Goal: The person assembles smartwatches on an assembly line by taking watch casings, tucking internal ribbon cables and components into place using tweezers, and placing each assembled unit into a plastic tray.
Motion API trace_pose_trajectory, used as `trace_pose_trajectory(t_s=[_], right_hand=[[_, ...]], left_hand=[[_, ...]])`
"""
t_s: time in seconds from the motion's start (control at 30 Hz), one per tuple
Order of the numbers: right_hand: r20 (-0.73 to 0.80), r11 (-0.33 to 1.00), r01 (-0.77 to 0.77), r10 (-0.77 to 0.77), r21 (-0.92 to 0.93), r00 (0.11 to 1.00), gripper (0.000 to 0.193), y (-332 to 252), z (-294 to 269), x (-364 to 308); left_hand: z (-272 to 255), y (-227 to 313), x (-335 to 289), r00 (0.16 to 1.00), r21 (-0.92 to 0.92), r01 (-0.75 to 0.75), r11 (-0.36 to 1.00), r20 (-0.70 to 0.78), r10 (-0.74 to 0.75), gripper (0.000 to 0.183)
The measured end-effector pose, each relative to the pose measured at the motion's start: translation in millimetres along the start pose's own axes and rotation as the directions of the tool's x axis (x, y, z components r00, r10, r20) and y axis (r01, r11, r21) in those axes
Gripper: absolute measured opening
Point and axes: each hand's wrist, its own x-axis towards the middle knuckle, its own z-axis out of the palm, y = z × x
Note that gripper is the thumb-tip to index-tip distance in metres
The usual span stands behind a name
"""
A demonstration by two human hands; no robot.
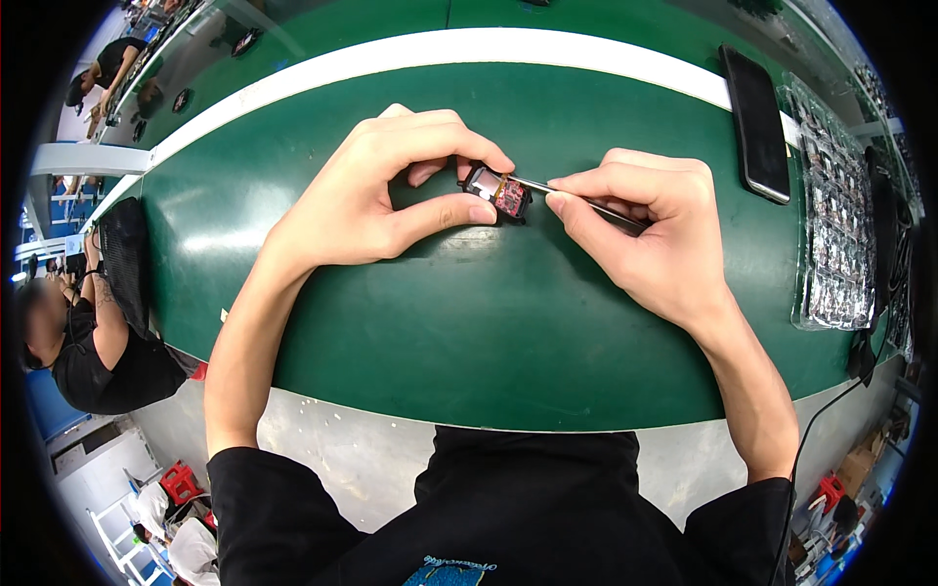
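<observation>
The left hand [376, 186] is partly curled, with thumb and index finger pinching a small black electronic device housing [481, 185] by its edges over the middle of the green surface [469, 332]. The housing lies tilted, its open face up, showing a silvery rectangular part beside a red circuit board [510, 197]. The right hand [664, 220] is closed in a pen-like grip on a slim metal tool [532, 185], whose tip reaches the housing's upper edge, just beside the left index fingertip; whether it touches the board cannot be told. Further right lie a black smartphone [754, 122], screen up and partly over a white strip [625, 56], and a clear plastic tray [803, 317] of small parts. The person's black shirt [547, 518] carries a blue print with small lettering above it; any markings on the circuit board are too small to read.
</observation>
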Motion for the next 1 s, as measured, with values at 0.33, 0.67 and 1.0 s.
trace_pose_trajectory(t_s=[0.33, 0.67, 1.0], right_hand=[[-0.116, 0.978, -0.105, 0.127, 0.177, 0.985, 0.014, 6, 0, -3], [0.057, 0.999, -0.014, 0.016, -0.039, 0.998, 0.032, -14, 2, -6], [0.104, 0.974, 0.045, -0.022, -0.224, 0.994, 0.041, -8, 5, -8]], left_hand=[[7, 5, 5, 1.0, 0.06, 0.0, 0.998, -0.017, 0.001, 0.057], [4, 13, -2, 0.996, 0.008, 0.093, 0.996, 0.005, -0.093, 0.074], [-5, 13, 5, 0.992, -0.149, 0.099, 0.984, 0.089, -0.086, 0.078]])
